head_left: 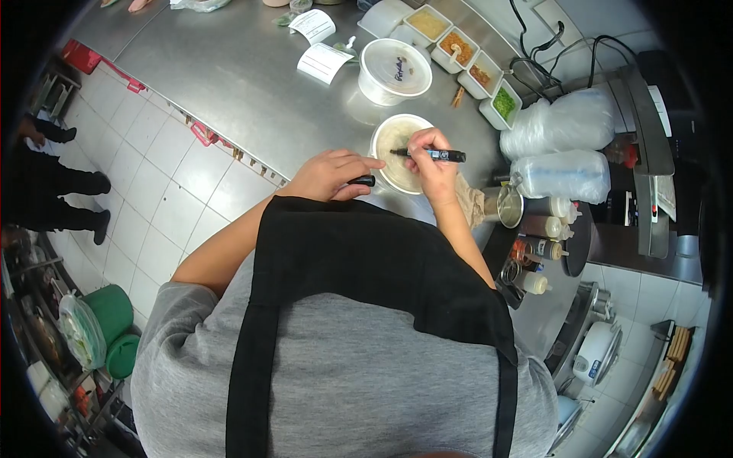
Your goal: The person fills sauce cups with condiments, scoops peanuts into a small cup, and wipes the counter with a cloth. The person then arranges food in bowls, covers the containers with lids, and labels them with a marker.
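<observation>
In the head view my right hand point(433, 166) grips a black marker point(447, 156), its tip pointing left at the lid of a round white tub point(398, 137). Close by on the left, my left hand point(334, 173) has its fingers curled around a black marker cap point(362, 181), and its fingertips reach the tub's rim. Just behind stands a second lidded tub point(395, 70) with dark handwriting on its lid. Whether the nearer lid carries any writing is hard to make out.
Printed paper slips point(324, 62) lie on the steel counter point(229, 69). Containers of chopped food point(479, 75) line the back right. Plastic-wrapped bundles point(561, 175), a metal cup point(510, 206) and sauce bottles point(544, 226) stand at the right. Another person's legs point(69, 183) show at far left.
</observation>
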Demonstrator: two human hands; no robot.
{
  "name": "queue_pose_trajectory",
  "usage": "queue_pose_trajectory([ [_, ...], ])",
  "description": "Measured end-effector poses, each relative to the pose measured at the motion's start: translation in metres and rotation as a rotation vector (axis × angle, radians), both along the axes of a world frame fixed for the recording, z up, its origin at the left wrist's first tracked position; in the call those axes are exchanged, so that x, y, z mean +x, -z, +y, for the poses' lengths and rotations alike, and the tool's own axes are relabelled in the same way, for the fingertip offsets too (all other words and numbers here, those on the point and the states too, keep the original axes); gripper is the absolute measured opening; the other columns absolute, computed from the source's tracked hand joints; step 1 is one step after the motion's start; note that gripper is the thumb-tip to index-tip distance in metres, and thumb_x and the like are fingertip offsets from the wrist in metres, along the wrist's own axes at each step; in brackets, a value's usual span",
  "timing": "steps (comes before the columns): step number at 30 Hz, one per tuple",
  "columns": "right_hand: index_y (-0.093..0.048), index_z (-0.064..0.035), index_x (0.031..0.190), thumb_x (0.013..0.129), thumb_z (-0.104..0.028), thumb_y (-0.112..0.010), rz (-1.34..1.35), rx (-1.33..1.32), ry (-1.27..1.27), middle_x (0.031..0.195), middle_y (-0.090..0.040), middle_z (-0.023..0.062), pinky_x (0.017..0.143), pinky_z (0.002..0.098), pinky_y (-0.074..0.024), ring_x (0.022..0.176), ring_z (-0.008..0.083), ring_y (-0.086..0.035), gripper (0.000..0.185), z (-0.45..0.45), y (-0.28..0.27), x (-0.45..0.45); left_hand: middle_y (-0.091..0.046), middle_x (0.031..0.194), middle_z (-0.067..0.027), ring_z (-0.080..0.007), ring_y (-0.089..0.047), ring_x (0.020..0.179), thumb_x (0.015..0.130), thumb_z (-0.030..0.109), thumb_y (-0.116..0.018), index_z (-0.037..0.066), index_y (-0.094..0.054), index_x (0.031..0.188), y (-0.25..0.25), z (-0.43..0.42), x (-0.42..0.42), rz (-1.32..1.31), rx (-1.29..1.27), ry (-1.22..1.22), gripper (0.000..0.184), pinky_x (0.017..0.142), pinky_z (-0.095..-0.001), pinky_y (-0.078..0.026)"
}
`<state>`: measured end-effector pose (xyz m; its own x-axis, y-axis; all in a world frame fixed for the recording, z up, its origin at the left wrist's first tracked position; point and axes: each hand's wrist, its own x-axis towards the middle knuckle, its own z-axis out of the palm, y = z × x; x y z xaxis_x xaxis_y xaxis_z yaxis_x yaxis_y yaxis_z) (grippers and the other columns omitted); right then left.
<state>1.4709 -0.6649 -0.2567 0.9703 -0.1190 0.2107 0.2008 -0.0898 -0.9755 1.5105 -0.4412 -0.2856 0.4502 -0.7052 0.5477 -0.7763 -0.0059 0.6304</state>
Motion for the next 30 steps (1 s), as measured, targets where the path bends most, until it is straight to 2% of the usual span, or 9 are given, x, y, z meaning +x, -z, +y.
queue_pose_trajectory([
  [3,-0.052,-0.0038,0.080,0.083,-0.002,-0.059,0.094,0.037,-0.014,0.082,-0.057,0.0040,0.052,0.0213,-0.0428,0.058,0.0082,-0.054,0.009,-0.0009,-0.0021,-0.0018,-0.061,0.122,-0.0013,-0.0254,-0.059,0.091,0.081,0.020,-0.067,0.005,-0.057,0.092,-0.0015,-0.0001,-0.0006,0.000,0.002,-0.007,0.021,0.081,-0.0375,-0.048],
  [9,-0.052,-0.0039,0.081,0.083,-0.002,-0.059,0.046,0.005,0.077,0.076,-0.057,0.0032,0.049,0.0210,-0.0425,0.055,0.0081,-0.054,0.008,-0.0004,-0.0020,-0.0020,-0.061,0.122,-0.0009,-0.0250,-0.058,0.089,0.081,0.020,-0.067,0.005,-0.056,0.091,-0.0015,0.0005,-0.0010,0.006,0.011,-0.008,0.021,0.080,-0.0370,-0.048],
  [12,-0.052,-0.0041,0.080,0.083,-0.002,-0.059,0.081,0.076,0.097,0.074,-0.057,0.0031,0.049,0.0209,-0.0426,0.053,0.0079,-0.053,0.007,0.0003,-0.0017,-0.0005,-0.061,0.122,-0.0010,-0.0250,-0.058,0.088,0.081,0.020,-0.067,0.005,-0.056,0.090,-0.0006,0.0012,-0.0007,0.005,0.005,-0.008,0.021,0.080,-0.0369,-0.048],
  [30,-0.051,-0.0053,0.078,0.083,-0.003,-0.057,0.051,0.043,0.175,0.074,-0.057,0.0031,0.046,0.0211,-0.0413,0.051,0.0077,-0.052,0.008,-0.0017,0.0002,-0.0018,-0.062,0.122,-0.0017,-0.0261,-0.058,0.087,0.081,0.022,-0.067,0.005,-0.055,0.090,-0.0015,0.0016,-0.0022,0.016,0.008,-0.009,0.023,0.081,-0.0377,-0.047],
])
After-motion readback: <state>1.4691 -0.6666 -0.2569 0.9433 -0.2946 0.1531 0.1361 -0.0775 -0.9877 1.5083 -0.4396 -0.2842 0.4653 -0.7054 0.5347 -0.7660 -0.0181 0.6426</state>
